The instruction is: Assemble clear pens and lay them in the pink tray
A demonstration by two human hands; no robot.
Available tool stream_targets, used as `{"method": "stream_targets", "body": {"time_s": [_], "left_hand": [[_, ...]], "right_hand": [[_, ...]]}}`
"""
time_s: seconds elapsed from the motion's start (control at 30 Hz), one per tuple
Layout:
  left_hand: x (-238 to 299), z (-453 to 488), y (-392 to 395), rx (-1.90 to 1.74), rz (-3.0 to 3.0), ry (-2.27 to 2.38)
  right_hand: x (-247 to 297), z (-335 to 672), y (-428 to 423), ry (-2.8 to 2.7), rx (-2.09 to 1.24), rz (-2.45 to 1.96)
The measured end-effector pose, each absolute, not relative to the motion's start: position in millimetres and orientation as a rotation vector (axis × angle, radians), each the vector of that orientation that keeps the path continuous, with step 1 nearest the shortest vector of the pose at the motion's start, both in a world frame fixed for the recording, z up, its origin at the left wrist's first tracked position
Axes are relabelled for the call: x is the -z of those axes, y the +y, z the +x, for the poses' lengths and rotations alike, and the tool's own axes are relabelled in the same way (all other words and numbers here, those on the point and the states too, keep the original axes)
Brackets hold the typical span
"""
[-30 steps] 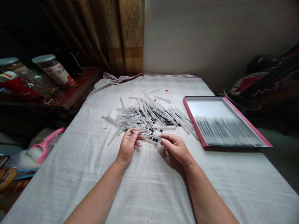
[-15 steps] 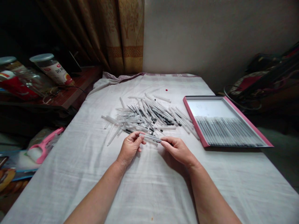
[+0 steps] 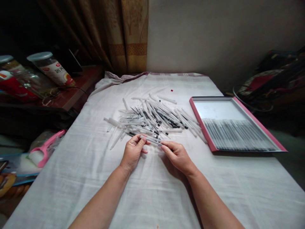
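Note:
Between my two hands lies a slim translucent pen (image 3: pixel 152 139), held nearly level just above the cloth. My left hand (image 3: pixel 134 152) pinches its left end between thumb and fingers. At the other end, the thumb and fingers of my right hand (image 3: pixel 177 156) close on the pen. Just beyond my hands spreads a loose pile of pen parts (image 3: pixel 149 116): clear barrels, thin dark refills and black caps. On the right, a shallow pink-edged box (image 3: pixel 212 109) holds a row of similar pens (image 3: pixel 240 133) side by side, their dark ends toward me.
A white cloth (image 3: pixel 152 197) covers the table. A small red piece (image 3: pixel 172 90) lies behind the pile. To the left are a side table with a lidded jar (image 3: pixel 53 70) and a pink-handled item (image 3: pixel 45 149). A curtain (image 3: pixel 114 35) and wall stand behind.
My right hand has come slightly left, closer to my left hand, along the pen. The view has shifted a little, so the box sits farther right. Both hands keep their hold.

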State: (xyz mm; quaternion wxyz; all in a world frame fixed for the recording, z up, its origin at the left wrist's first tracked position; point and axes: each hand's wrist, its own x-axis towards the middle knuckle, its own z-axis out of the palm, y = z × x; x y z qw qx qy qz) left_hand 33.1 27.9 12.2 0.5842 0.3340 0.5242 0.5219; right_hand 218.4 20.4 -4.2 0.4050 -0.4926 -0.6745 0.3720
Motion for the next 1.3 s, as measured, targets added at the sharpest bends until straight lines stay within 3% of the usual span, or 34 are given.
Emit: {"method": "stream_targets", "body": {"time_s": [0.4, 0.6, 0.7, 0.93, 1.3], "left_hand": [[-16, 35, 28, -1.213, 0.847, 1.194], [-16, 30, 31, -1.186, 0.847, 1.126], [-15, 29, 32, -1.147, 0.885, 1.126], [-13, 28, 31, -1.102, 0.915, 1.149], [-15, 28, 31, -1.081, 0.921, 1.158]], "right_hand": [[-7, 217, 20, -1.792, -0.824, -1.269], [-24, 293, 32, -1.291, -0.051, -1.610], [-30, 347, 36, -1.152, 0.145, -2.000], [-32, 386, 43, -1.141, 0.153, -2.566], [-20, 382, 36, -1.257, 0.078, -2.626]]}}
